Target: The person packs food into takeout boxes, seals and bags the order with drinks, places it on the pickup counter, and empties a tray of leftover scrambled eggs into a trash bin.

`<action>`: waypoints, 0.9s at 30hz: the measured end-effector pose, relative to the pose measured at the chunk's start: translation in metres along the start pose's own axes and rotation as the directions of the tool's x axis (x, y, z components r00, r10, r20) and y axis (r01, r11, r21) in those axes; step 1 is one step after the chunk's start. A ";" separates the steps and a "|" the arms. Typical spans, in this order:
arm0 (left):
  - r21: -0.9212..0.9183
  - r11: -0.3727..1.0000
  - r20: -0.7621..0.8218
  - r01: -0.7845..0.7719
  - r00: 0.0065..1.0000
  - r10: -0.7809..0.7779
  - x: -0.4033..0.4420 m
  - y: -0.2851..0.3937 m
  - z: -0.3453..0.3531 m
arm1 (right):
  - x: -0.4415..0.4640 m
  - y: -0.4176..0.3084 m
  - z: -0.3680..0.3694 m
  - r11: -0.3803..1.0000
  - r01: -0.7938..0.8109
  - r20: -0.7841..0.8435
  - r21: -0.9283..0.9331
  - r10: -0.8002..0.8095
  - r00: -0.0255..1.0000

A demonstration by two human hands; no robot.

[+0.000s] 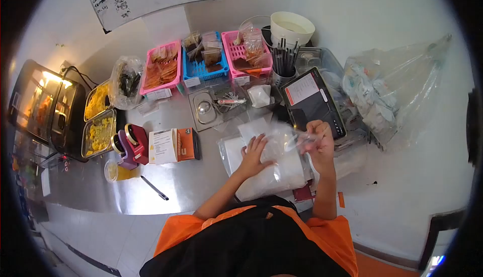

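Note:
A stack of clear plastic bags (264, 169) lies at the front of the steel table. My left hand (254, 159) rests on the stack with its fingers spread. Raised over the stack's right side, my right hand (318, 143) is closed on a thin clear plastic bag (287, 138), which stretches left above the stack and is partly blurred. Just behind my right hand is a tablet (314, 106) with a dark screen.
Pink (161, 68) and blue (204, 65) baskets of packets stand along the back. A cup of black straws (284, 70) is behind the tablet. Tape dispensers (133, 146), an orange box (187, 143) and a pen (155, 188) lie left. Plastic bags (372, 93) hang right.

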State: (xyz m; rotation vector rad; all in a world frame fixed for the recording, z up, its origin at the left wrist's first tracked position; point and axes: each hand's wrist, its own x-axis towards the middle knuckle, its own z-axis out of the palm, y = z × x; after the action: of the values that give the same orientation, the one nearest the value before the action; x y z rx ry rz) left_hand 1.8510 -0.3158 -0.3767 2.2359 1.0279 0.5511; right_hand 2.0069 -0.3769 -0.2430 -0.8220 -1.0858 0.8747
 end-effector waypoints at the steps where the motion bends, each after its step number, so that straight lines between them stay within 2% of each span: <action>1: -0.299 0.947 0.023 -0.113 0.992 0.125 -0.001 0.012 -0.015 | -0.002 -0.004 0.002 0.995 -0.076 -0.058 -0.066 0.072 0.996; 2: -0.572 0.796 0.010 -0.199 0.968 0.249 0.000 0.025 -0.032 | -0.004 -0.007 0.004 0.980 -0.154 -0.121 -0.126 0.139 0.983; 3: -0.790 0.561 -0.037 -0.247 0.933 0.359 0.001 0.031 -0.041 | -0.008 -0.005 0.004 0.981 -0.184 -0.142 -0.066 0.173 0.975; 4: -0.962 0.256 0.024 -0.094 0.906 0.423 0.002 0.026 -0.038 | -0.015 0.001 0.002 0.978 -0.210 -0.161 -0.006 0.207 0.965; 5: -0.993 0.094 0.115 0.077 0.841 0.529 0.007 0.019 -0.038 | -0.024 0.005 0.001 0.971 -0.234 -0.178 0.055 0.240 0.954; 7: -0.875 -0.159 0.198 0.458 0.636 0.746 0.025 0.006 -0.045 | -0.045 0.006 -0.004 0.980 -0.198 -0.344 0.010 0.189 0.920; 8: -0.864 -0.110 0.297 0.492 0.673 0.677 0.031 0.002 -0.044 | -0.057 0.003 -0.006 0.974 -0.118 -0.391 0.192 0.186 0.901; 9: -0.879 0.047 0.424 0.475 0.732 0.533 0.041 -0.001 -0.036 | -0.069 -0.001 -0.007 0.934 -0.016 -0.438 0.357 0.183 0.880; 10: -0.859 0.205 0.511 0.469 0.780 0.361 0.057 -0.003 -0.023 | -0.082 -0.006 -0.009 0.728 0.162 -0.440 0.666 0.208 0.873; 11: -0.806 0.353 0.555 0.475 0.814 0.171 0.074 -0.007 -0.007 | -0.097 -0.008 -0.014 0.705 0.208 -0.485 0.678 0.216 0.848; 13: -0.769 0.383 0.529 0.512 0.846 -0.067 0.106 -0.029 0.041 | -0.136 -0.006 -0.025 0.658 0.296 -0.569 0.692 0.246 0.784; 15: -0.800 0.006 0.581 0.600 0.777 -0.243 0.138 -0.023 0.065 | -0.169 -0.006 -0.028 0.721 0.288 -0.523 0.630 0.119 0.844; 16: -0.784 -0.186 0.619 0.593 0.721 -0.311 0.155 -0.021 0.074 | -0.180 -0.008 -0.027 0.751 0.289 -0.490 0.594 0.053 0.870; 19: -0.829 -0.261 0.555 0.495 0.782 -0.282 0.192 -0.024 0.107 | -0.212 -0.015 -0.016 0.768 0.327 -0.614 0.551 0.108 0.782; 20: -0.808 -0.312 0.584 0.500 0.750 -0.309 0.203 -0.027 0.116 | -0.225 -0.015 -0.014 0.789 0.333 -0.655 0.517 0.114 0.747; 23: -0.743 -0.504 0.580 0.440 0.799 -0.158 0.215 -0.023 0.128 | -0.256 0.001 -0.021 0.858 0.328 -0.728 0.394 0.074 0.681; 24: -0.782 -0.486 0.577 0.390 0.748 -0.328 0.220 -0.020 0.134 | -0.252 0.000 -0.016 0.857 0.328 -0.718 0.398 0.068 0.693; 25: -0.779 -0.491 0.579 0.390 0.747 -0.326 0.223 -0.020 0.138 | -0.249 0.000 -0.011 0.854 0.329 -0.707 0.404 0.063 0.704; 26: -0.776 -0.494 0.583 0.391 0.744 -0.326 0.223 -0.024 0.141 | -0.247 -0.003 -0.003 0.906 0.244 -0.849 0.347 0.193 0.491; 27: -0.773 -0.497 0.587 0.393 0.740 -0.327 0.223 -0.030 0.146 | -0.245 0.003 -0.003 0.871 0.313 -0.815 0.378 0.153 0.559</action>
State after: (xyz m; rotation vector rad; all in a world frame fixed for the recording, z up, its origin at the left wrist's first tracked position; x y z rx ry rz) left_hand 2.0576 -0.1777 -0.4780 0.0987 0.6785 0.5842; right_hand 1.9547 -0.5958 -0.3399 -0.6150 -0.0176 0.5093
